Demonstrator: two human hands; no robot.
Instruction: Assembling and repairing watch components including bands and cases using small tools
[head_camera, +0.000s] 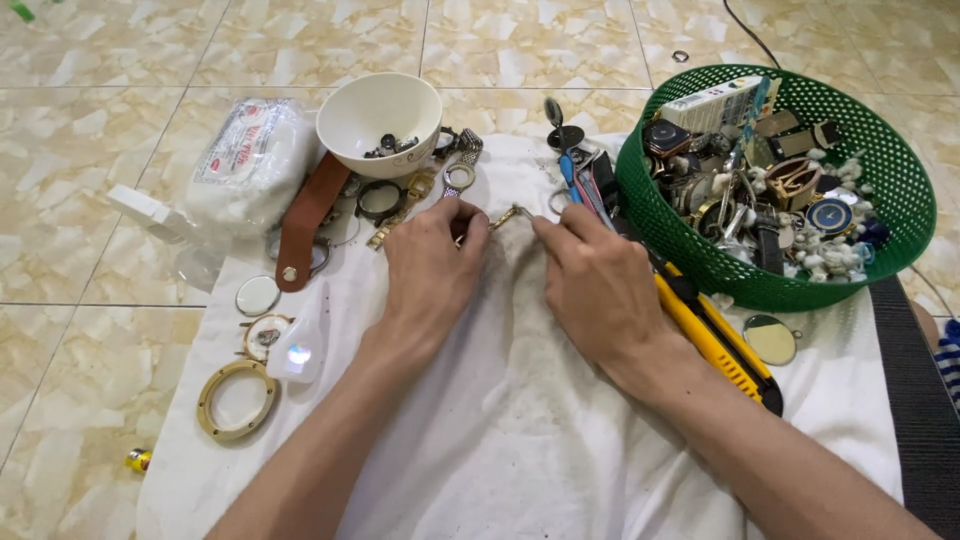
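A short gold-coloured metal strap piece (503, 217) lies at the upper middle of the white cloth (520, 420), held between both hands. The left hand (432, 268) pinches its left end with thumb and fingers pressed together. The right hand (598, 290) holds a thin tool at the piece's right end, fingertips closed on it; the tool itself is too small to identify.

Just beyond the left hand: a white bowl (380, 118) holding small dark parts, with several watch bands and ring-shaped cases beside its base. A brown leather strap (306, 220) lies left of these, partly over a plastic bag of white wadding (245, 165).

Lower left on the cloth: a round glass disc (257, 295), a small watch case, a clear plastic piece and a gold-coloured ring (237, 400).

Right of the right hand: a yellow utility knife (715, 340), touching the forearm's outer side. Behind it, a green perforated basket (700, 255) filled with watches and parts. A round mirror-like disc (771, 339) lies below the basket. All rests on a tiled floor (90, 250).
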